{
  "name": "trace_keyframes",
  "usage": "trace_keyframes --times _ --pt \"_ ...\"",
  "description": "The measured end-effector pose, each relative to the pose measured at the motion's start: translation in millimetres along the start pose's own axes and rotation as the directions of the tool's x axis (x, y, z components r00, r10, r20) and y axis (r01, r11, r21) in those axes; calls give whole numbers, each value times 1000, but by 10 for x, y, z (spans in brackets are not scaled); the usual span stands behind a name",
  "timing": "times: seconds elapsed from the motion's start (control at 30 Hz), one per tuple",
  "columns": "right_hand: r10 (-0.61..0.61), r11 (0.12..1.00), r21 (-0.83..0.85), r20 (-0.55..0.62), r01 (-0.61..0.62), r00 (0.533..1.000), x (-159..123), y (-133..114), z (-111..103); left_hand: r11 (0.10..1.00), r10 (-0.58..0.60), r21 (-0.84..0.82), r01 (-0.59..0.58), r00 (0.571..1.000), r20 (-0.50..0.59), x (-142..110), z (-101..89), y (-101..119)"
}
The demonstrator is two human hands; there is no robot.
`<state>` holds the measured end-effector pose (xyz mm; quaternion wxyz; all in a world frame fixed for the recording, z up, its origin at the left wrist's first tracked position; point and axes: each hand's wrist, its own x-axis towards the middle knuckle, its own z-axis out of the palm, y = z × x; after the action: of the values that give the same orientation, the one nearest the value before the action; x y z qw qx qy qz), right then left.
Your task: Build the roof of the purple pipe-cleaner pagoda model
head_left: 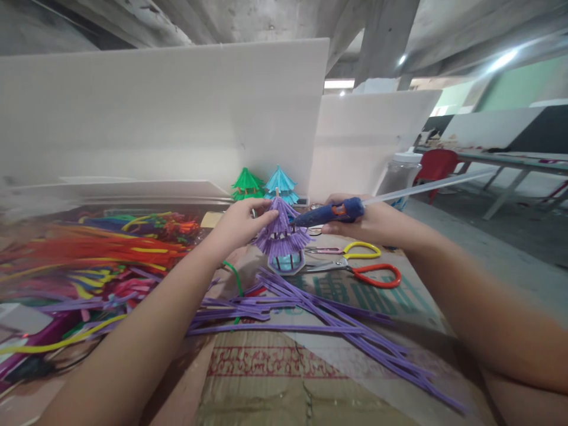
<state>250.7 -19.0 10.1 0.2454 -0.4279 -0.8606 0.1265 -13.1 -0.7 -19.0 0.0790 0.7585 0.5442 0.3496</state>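
A small purple pagoda model (284, 242) with tiered roofs stands on the cardboard, its base a pale octagon. The fingers of my left hand (243, 222) are closed on its upper roof from the left. In my right hand (377, 222) is a blue hot glue gun (337, 212), its nozzle pointing left at the roof and a long clear glue stick (426, 185) sticking out behind. Whether the nozzle touches the roof I cannot tell. Just right of the pagoda lie yellow-handled scissors (361, 250) and red-handled scissors (377, 275). Loose purple pipe cleaners (306, 313) spread across the front.
Green (247, 183) and light blue pagoda models (281, 183) stand behind. Bundles of colourful pipe cleaners (102, 248) cover the left side. A clear jar with a white lid (402, 171) stands at the back right. White boards (168, 118) rise behind; a red chair (437, 168) is farther off.
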Motion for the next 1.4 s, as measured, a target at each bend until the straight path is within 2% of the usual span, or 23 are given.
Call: trace_keyframes --times 0.5,0.97,1.4 --pt "-3 998 -67 16 4 1000 14 -8 23 1000 -1 12 0 1000 3 -2 -3 12" --pt "69 995 -71 -62 -73 996 15 -44 46 999 38 -20 -37 999 17 10 4 -10" --pt "74 997 -22 -100 -77 992 14 -52 63 999 33 -12 -32 999 24 5 -1 6"
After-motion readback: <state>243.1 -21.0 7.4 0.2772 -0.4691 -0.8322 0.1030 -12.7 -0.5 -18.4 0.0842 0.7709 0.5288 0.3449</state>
